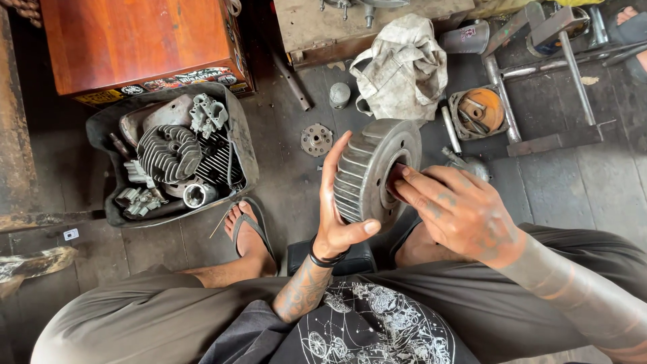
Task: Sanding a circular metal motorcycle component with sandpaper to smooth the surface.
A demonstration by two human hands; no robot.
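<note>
**wrench_rat:** Grip check: left hand (339, 219) is clamped round the finned grey drum (375, 173) at frame centre, right hand (453, 205) pinching something dark in its hub. Looks like mid-job to me.

**two_stroke:** Upper left: stickered wooden box (138, 44), then the black tub (244, 145) of finned engine parts.

Dark, worn plank floor (579, 182) of a workshop. Lying directly on it: a black tray (244, 145) of engine parts at left, a round perforated metal disc (316, 139), a small grey cap (340, 94), a crumpled dirty rag (399, 67), a square tin (480, 111) of small tools, a welded steel frame (549, 81), and a wooden chest (138, 44).
</note>
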